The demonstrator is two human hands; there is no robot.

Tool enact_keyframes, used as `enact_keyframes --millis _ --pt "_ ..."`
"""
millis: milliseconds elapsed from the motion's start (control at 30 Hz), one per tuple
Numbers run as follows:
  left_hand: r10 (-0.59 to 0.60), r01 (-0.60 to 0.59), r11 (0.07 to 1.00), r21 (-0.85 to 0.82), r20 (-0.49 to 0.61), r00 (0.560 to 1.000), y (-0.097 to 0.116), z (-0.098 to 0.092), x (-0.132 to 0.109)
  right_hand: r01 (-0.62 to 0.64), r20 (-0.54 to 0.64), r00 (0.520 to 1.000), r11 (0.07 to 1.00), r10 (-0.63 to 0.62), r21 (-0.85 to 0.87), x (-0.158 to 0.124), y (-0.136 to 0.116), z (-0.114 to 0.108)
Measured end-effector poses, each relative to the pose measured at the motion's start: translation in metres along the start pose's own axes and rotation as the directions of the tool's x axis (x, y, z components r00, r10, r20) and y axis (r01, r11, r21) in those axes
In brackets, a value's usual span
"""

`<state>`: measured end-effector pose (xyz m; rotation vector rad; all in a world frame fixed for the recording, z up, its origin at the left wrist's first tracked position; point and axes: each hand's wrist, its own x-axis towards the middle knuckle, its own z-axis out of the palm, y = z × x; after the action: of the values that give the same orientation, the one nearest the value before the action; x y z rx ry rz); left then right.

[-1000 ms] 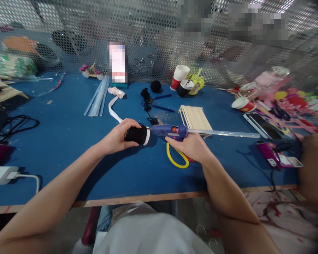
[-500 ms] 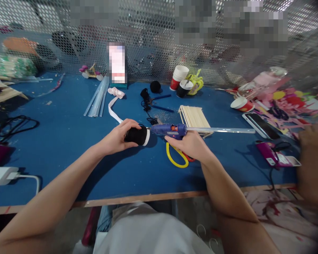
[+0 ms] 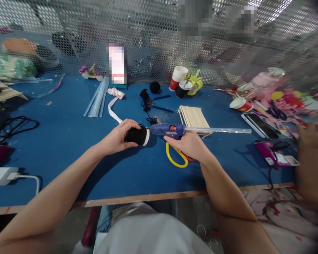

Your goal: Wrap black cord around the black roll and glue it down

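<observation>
My left hand [image 3: 118, 135] is closed around a black cup [image 3: 136, 135] with a white rim, held on its side just above the blue table [image 3: 69, 141]. My right hand [image 3: 189, 144] grips a blue glue gun [image 3: 168, 129] whose nozzle touches the cup's rim. A long clear glue stick [image 3: 217, 130] pokes out of the gun's back toward the right. Yellow-handled scissors [image 3: 176, 158] lie under my right hand.
A bundle of wooden sticks [image 3: 194, 116], clear glue sticks [image 3: 98, 97], pink ribbon [image 3: 113, 102], paper cups [image 3: 180, 79], a phone [image 3: 259, 125] and black cables [image 3: 13, 123] lie about. Another person's hand [image 3: 311, 135] works at the right edge. Perforated metal mesh [image 3: 148, 35] closes the back.
The glue stick has slid a little shorter into the gun. The other person's hand at the right has moved up and left. My hands have held their places.
</observation>
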<state>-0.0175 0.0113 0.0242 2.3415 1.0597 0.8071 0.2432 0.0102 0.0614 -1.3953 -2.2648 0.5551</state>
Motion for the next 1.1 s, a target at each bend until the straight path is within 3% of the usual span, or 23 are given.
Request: enact_keyframes --millis 367,667,967,1100 --pt "-0.031 0.031 0.999 0.008 0.004 1.0 -0.001 0.0 0.0 -0.092 0.043 0.995 0.996 0.091 0.024 -0.007 -0.006 -0.005" --pt "-0.041 0.042 0.999 0.008 -0.007 0.999 -0.003 0.001 0.0 -0.003 0.108 0.994 1.0 0.001 0.018 -0.01 -0.005 -0.004" --pt "-0.065 0.066 0.998 0.023 -0.019 0.998 -0.002 0.002 0.001 0.009 0.146 0.989 1.0 -0.009 0.004 -0.011 -0.007 -0.003" --pt "-0.05 0.05 0.999 0.021 -0.01 0.999 -0.002 0.001 0.0 -0.002 0.104 0.995 1.0 0.004 -0.018 -0.009 -0.008 -0.005"
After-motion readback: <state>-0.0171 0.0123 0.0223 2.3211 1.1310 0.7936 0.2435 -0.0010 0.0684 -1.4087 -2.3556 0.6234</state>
